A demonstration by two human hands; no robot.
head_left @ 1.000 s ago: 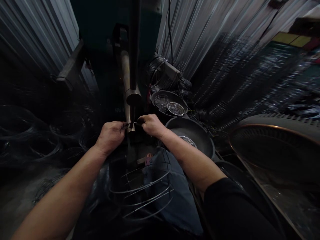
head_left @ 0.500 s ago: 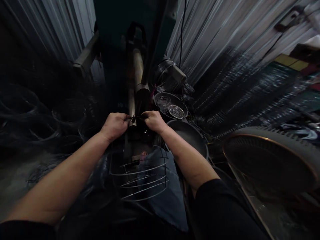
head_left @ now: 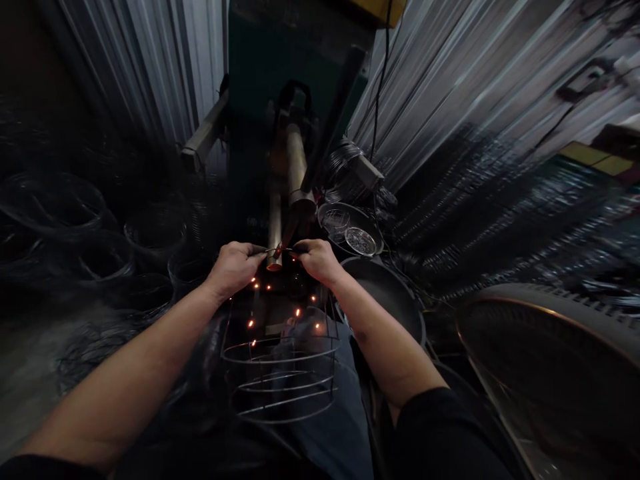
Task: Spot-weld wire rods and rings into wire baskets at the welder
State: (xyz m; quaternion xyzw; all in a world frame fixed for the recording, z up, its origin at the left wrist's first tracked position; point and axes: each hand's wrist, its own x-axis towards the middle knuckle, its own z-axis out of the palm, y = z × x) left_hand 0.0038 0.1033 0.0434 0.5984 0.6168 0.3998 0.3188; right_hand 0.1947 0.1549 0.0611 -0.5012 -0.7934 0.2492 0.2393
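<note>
Floor point(head_left: 25, 393) and dark bowl point(head_left: 364, 220).
My feed shows me a wire tangle point(head_left: 95, 350) on the floor; the bowl holds a wire grid point(head_left: 336, 220) beside a shiny round dish point(head_left: 360, 241).

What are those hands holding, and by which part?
Left hand and right hand each pinch thin wire beside the rod's tip; whether it joins the wire frame below is unclear.

Darkness hides the upper part of the wire frame point(head_left: 280, 362)

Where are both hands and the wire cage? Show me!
Left hand point(head_left: 234, 267), head view: back of the hand.
Right hand point(head_left: 319, 260), head view: back of the hand.
Wire cage point(head_left: 280, 362), head view: a hoop.
</note>
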